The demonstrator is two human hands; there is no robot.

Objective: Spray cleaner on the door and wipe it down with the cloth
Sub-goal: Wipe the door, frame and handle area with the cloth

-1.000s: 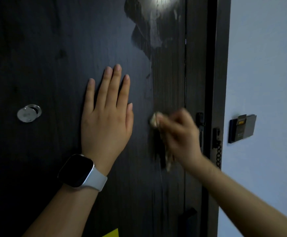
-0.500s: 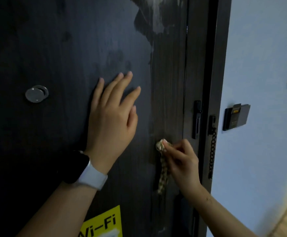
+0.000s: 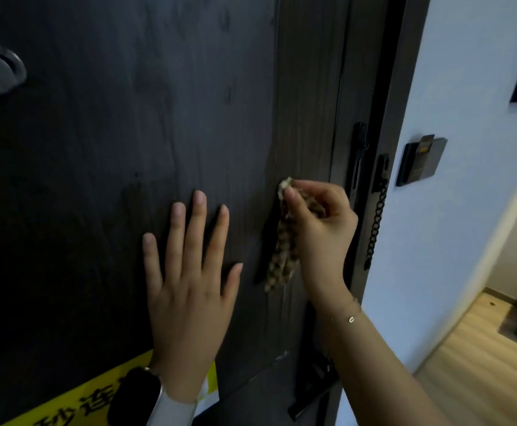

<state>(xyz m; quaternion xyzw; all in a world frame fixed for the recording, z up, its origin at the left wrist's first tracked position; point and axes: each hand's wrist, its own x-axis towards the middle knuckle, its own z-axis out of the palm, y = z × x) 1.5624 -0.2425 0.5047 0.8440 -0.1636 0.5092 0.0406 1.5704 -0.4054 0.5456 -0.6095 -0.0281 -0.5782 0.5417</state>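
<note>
Door (image 3: 128,149): left hand (image 3: 189,290) flat, fingers spread, bracing. Right hand (image 3: 322,229) pinches checked cloth (image 3: 282,256), tail dangling below. Advice: bunch cloth fuller, press flatter, overlap strokes.

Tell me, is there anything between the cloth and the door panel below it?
Nothing visible. The right hand pinches the cloth against the door; the left hand lies flat beside it. The door handle sits lower.

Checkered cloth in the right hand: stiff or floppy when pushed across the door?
Likely floppy: the cloth hangs limp below the right hand, which pinches its top. Probably light, since a fingertip grip carries it. Bunched this narrow, it may fold or twist against the door rather than wipe flat.
</note>
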